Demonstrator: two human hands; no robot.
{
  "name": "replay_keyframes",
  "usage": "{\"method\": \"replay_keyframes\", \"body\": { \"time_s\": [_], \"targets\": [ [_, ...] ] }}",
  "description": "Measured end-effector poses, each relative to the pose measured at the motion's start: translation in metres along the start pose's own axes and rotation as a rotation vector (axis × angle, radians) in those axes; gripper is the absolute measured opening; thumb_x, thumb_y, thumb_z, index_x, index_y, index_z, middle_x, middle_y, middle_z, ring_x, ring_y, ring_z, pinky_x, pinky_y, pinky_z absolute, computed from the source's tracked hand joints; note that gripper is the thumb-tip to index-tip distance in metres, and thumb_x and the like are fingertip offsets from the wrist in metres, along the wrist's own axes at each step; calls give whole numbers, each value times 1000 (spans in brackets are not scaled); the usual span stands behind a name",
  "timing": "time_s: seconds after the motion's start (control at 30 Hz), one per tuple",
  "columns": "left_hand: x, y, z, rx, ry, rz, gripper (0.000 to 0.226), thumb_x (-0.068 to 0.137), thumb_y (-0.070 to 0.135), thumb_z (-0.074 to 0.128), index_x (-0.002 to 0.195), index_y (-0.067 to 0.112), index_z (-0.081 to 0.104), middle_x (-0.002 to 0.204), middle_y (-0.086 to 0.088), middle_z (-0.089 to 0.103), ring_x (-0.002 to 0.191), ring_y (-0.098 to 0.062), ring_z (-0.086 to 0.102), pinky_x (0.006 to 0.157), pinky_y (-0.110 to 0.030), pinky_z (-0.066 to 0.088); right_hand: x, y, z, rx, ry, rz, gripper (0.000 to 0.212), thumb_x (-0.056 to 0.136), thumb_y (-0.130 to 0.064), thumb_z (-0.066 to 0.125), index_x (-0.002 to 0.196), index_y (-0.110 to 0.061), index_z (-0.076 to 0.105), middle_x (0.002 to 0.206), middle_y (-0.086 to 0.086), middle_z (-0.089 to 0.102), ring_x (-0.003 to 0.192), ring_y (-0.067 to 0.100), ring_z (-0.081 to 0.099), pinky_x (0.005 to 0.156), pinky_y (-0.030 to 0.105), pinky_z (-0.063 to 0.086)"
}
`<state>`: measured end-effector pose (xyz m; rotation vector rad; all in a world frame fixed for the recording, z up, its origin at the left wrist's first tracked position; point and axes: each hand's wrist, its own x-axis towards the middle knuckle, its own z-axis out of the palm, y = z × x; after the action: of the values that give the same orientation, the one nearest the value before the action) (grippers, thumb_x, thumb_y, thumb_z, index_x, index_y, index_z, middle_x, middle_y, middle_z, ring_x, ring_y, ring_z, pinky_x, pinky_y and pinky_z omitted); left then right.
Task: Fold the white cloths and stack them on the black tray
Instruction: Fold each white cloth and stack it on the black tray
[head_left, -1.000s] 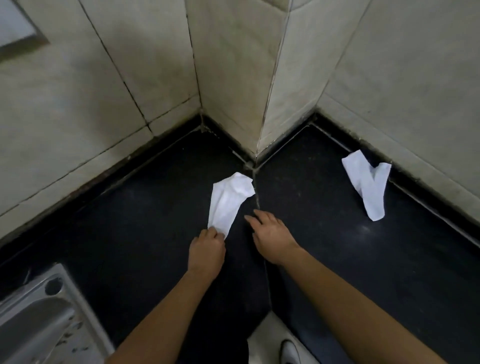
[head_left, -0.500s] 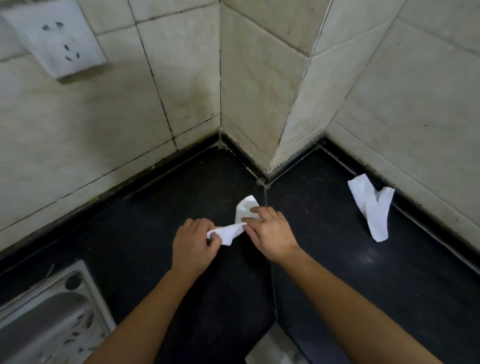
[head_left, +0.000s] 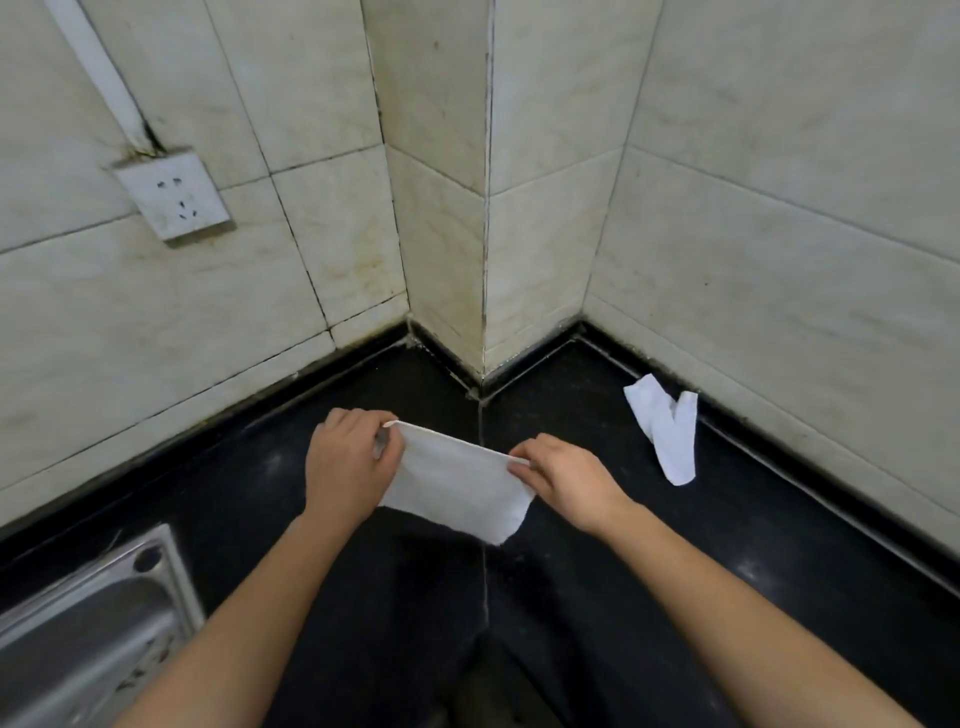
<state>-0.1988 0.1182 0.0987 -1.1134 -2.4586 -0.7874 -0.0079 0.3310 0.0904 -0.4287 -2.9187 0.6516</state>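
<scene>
Ok, left hand (head_left: 345, 462) is up at the top-left corner of a thin white rectangular cloth (head_left: 457, 483), thumb and fingers curled in a pinch on it. Right hand (head_left: 563, 480), same deal on the top-right corner, fingertips nipping the edge. Hands well apart, top edge pulled taut between them. The rest hangs down in front of the person, lifted above the black stone counter (head_left: 727, 545). Lower-right corner droops a bit lower than the left. Looks opened flat, single layer as far as I can tell, so no fold in it yet, imo. This is the spread-out stage, right before fold no. 1.

Further out to the right there's a second white cloth (head_left: 667, 434), crumpled and twisted. It's lying on the counter close to the cream tiled wall (head_left: 779, 234), well apart from both hands. Not folded.

Black tray? Not in view anywhere, so can't say if anything's stacked on it. Nothing folded in sight either.

Bottom left, the corner of a stainless steel sink (head_left: 88, 634). Up on the left wall, a white wall socket (head_left: 174, 195) w/ white cable trunking (head_left: 96, 67) running up from it.

Tally, by my reckoning: early days. Left to do: fold the held one and get it to the tray, then the crumpled one by the wall, plus any others out of frame.
</scene>
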Motion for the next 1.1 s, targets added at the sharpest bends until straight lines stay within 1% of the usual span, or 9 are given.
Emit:
{"method": "replay_keyframes", "body": {
  "time_s": [0.23,0.4,0.53,0.67,0.8,0.87,0.93,1.03,1.1],
  "targets": [
    [-38,12,-17,41,-227,51,12,83,20,72,94,24,74,80,11,66,79,-9,51,62,-27,42,-56,28,-24,213,15,183,14,93,-47,64,99,-37,70,88,-13,65,79,5,58,73,32,52],
    [-35,21,-15,-56,-301,-13,14,86,22,71,98,29,71,83,15,62,78,-6,51,63,-26,43,-62,30,-29,304,79,221,1,92,-38,68,92,-39,69,88,-11,66,80,6,60,74,30,53],
    [-14,29,-12,-82,-247,-41,11,87,19,68,95,26,69,86,12,59,84,-11,53,66,-27,39,-50,29,-34,285,184,253,8,94,-28,65,94,-36,69,91,-12,63,82,3,58,73,23,47],
    [-7,32,-19,-70,-57,19,2,81,17,65,82,17,64,85,8,57,82,-12,46,65,-26,34,-42,15,-39,286,352,219,8,92,-23,65,93,-30,70,89,-13,61,79,2,57,70,12,41],
    [-40,16,-12,-24,-24,164,11,73,23,56,78,14,57,89,0,58,85,-20,50,66,-34,41,-56,9,-14,287,303,178,7,89,-21,70,92,-27,71,89,-11,61,74,7,59,67,16,45],
    [-72,2,1,1,-146,195,12,71,23,55,78,14,56,95,-2,62,89,-23,53,68,-35,43,-69,15,14,259,189,183,11,87,-20,70,95,-27,70,95,-11,62,72,5,60,70,21,50],
    [-111,-12,14,15,-361,212,13,72,27,52,79,17,56,99,-1,64,91,-23,58,68,-33,42,-86,22,43,168,1,190,15,88,-22,66,101,-27,69,103,-11,62,78,6,61,76,25,52],
    [-159,-25,28,27,-773,175,13,71,33,42,82,25,46,94,6,57,90,-20,58,71,-29,34,-110,26,81,-12,-312,130,17,92,-26,57,106,-24,66,116,-6,59,101,18,61,85,30,50],
    [-185,-28,33,21,-974,159,13,72,34,40,84,27,42,97,7,54,93,-18,56,74,-29,36,-125,25,100,-91,-454,79,18,92,-28,51,105,-23,62,132,-3,54,113,23,56,91,35,49]
  ]
}}
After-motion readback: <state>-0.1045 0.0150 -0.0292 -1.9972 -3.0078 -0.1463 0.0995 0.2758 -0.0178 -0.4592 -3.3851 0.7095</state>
